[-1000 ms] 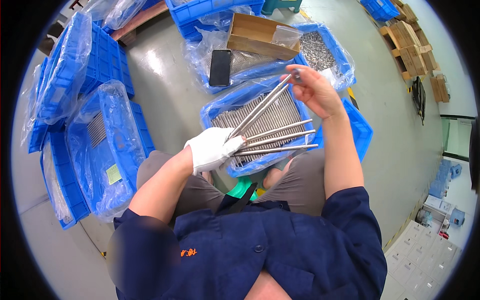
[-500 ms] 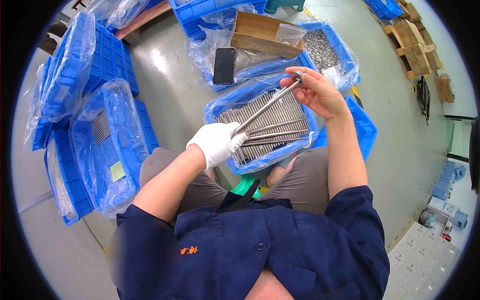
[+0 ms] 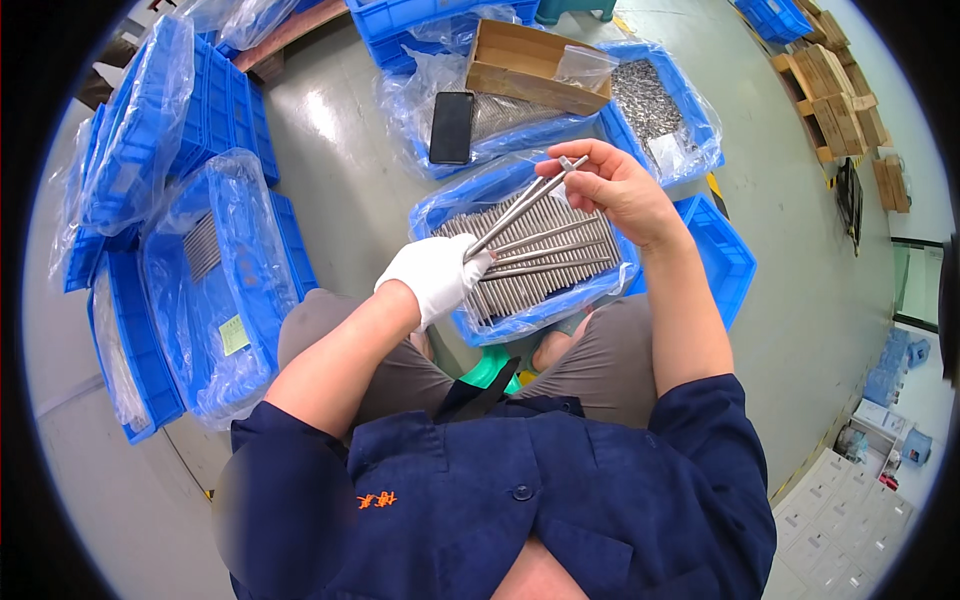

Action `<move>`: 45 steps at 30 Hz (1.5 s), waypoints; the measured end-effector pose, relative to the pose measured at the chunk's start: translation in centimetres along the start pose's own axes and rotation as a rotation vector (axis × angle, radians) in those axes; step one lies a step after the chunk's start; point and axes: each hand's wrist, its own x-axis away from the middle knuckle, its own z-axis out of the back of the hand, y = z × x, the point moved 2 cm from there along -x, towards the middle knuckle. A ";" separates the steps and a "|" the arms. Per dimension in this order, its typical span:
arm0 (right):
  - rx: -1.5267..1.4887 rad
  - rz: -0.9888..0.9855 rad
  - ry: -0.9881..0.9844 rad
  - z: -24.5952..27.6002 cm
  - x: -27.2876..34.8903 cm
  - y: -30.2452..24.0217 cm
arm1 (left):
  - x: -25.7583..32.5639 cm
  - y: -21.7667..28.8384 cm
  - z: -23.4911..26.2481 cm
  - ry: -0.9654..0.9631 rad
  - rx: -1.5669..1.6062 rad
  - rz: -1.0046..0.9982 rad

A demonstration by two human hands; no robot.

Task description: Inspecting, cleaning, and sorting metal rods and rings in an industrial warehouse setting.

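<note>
My left hand (image 3: 435, 277), in a white glove, is clenched around the near ends of several long metal rods (image 3: 535, 245) that fan out to the right. My bare right hand (image 3: 612, 185) pinches the far tip of the top rod. Both are over a blue plastic-lined bin (image 3: 440, 210) of rods on the floor between my knees. A black phone (image 3: 451, 127) lies farther off.

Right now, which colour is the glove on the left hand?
White; the glove shows best in the head view.
</note>
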 end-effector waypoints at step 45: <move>-0.127 -0.161 1.051 17.9 13.1 7.5 | 25.2 -38.6 4.2 0.698 -0.457 0.993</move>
